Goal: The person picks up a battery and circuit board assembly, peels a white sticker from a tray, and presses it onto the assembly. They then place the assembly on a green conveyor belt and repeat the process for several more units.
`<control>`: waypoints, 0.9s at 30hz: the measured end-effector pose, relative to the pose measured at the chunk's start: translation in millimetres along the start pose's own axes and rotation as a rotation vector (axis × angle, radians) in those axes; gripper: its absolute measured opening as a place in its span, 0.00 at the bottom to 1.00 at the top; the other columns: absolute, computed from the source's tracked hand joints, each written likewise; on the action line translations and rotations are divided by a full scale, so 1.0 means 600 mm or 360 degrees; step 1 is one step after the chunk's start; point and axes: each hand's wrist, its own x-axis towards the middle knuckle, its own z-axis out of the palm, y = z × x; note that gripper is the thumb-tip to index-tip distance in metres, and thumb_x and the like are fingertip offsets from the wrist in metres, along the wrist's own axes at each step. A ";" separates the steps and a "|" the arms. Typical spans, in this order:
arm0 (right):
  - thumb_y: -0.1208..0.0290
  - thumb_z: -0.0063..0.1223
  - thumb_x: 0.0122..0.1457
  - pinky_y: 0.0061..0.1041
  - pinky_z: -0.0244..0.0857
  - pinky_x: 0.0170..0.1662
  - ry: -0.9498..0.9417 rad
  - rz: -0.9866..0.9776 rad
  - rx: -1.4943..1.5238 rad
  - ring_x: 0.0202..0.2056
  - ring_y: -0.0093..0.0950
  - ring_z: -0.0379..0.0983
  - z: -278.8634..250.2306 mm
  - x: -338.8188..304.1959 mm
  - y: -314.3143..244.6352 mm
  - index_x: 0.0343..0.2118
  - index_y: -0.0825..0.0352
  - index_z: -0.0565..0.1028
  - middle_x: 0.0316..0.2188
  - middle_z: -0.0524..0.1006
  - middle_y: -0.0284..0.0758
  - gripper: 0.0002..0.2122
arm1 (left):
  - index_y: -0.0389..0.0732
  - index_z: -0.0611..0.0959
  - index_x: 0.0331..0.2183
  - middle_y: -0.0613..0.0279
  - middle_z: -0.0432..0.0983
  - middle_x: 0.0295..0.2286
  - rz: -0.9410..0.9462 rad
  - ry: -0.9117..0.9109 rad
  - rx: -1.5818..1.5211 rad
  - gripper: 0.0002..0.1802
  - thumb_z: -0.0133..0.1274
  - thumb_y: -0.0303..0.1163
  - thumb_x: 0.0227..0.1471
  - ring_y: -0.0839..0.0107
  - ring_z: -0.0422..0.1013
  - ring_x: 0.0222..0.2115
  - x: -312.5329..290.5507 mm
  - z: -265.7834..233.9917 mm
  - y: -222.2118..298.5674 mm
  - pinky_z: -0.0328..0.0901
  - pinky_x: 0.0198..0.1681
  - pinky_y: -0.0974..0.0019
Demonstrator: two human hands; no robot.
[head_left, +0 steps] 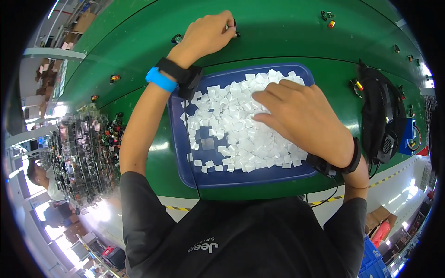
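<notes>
On the green table beyond the tray, my left hand is closed, thumb and fingertips pinched on a small dark part that is mostly hidden. A small circuit board piece lies beside that wrist. My right hand is over the blue tray, its thumb and forefinger apart and its other fingers loosely bent. Beneath it spreads a loose heap of small white square pieces. Whether the right fingertips touch the pieces is hard to make out; nothing shows between them.
Small electronic parts lie scattered on the table. At the right are a black bag and a blue box. Stacked clear plastic trays stand at the left with loose parts beside them. A person is at the far left.
</notes>
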 end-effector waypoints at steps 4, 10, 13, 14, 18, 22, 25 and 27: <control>0.64 0.60 0.59 0.24 0.68 0.29 0.0309 0.0125 0.0404 0.32 0.29 0.78 0.010 0.010 0.023 0.42 0.68 0.75 0.35 0.80 0.34 0.13 | 0.37 0.79 0.39 0.59 0.82 0.32 -0.0560 -0.0192 -0.1361 0.14 0.53 0.39 0.61 0.70 0.75 0.32 -0.038 -0.057 0.060 0.71 0.32 0.63; 0.66 0.53 0.65 0.19 0.68 0.24 0.0336 0.0542 0.1618 0.32 0.24 0.79 -0.006 0.030 0.014 0.45 0.70 0.73 0.35 0.81 0.35 0.13 | 0.39 0.77 0.44 0.62 0.77 0.39 -0.0366 0.0017 -0.2092 0.16 0.52 0.41 0.64 0.77 0.71 0.40 -0.148 -0.080 0.176 0.69 0.41 0.69; 0.66 0.50 0.67 0.17 0.67 0.20 0.0353 0.0585 0.2053 0.29 0.21 0.78 -0.011 0.032 0.013 0.44 0.72 0.72 0.33 0.80 0.36 0.12 | 0.39 0.77 0.45 0.63 0.73 0.42 -0.0314 0.0123 -0.2110 0.15 0.51 0.41 0.65 0.77 0.69 0.42 -0.176 -0.085 0.207 0.66 0.45 0.68; 0.67 0.49 0.67 0.17 0.67 0.19 0.0299 0.0596 0.2181 0.27 0.21 0.77 -0.018 0.031 0.013 0.44 0.72 0.72 0.31 0.80 0.37 0.12 | 0.39 0.77 0.45 0.63 0.73 0.42 -0.0316 0.0124 -0.2117 0.15 0.51 0.41 0.65 0.77 0.69 0.42 -0.178 -0.083 0.204 0.66 0.45 0.68; 0.68 0.48 0.68 0.16 0.64 0.16 0.0139 0.0600 0.2563 0.21 0.20 0.75 -0.028 0.030 0.018 0.42 0.73 0.71 0.27 0.78 0.39 0.11 | 0.38 0.76 0.44 0.62 0.73 0.43 -0.0083 0.0143 -0.2219 0.15 0.52 0.39 0.64 0.74 0.69 0.41 -0.192 -0.079 0.184 0.66 0.45 0.66; 0.70 0.47 0.68 0.16 0.63 0.15 -0.0037 0.0617 0.2844 0.17 0.19 0.72 -0.033 0.029 0.024 0.41 0.73 0.71 0.24 0.77 0.39 0.10 | 0.35 0.76 0.46 0.62 0.73 0.43 -0.0144 -0.0157 -0.2906 0.17 0.54 0.39 0.63 0.74 0.69 0.40 -0.194 -0.077 0.170 0.65 0.45 0.66; 0.71 0.47 0.67 0.16 0.63 0.16 -0.0201 0.0696 0.2879 0.16 0.19 0.71 -0.038 0.029 0.018 0.40 0.74 0.72 0.23 0.77 0.39 0.09 | 0.33 0.76 0.46 0.61 0.73 0.43 -0.0276 -0.0400 -0.2841 0.19 0.55 0.39 0.62 0.73 0.69 0.41 -0.196 -0.075 0.163 0.65 0.46 0.66; 0.71 0.49 0.67 0.17 0.64 0.19 -0.0048 0.0681 0.2465 0.17 0.19 0.71 -0.034 0.028 0.012 0.40 0.74 0.73 0.22 0.77 0.38 0.09 | 0.33 0.76 0.47 0.60 0.74 0.43 -0.0256 -0.0289 -0.2716 0.19 0.56 0.38 0.61 0.73 0.69 0.41 -0.199 -0.080 0.160 0.66 0.46 0.66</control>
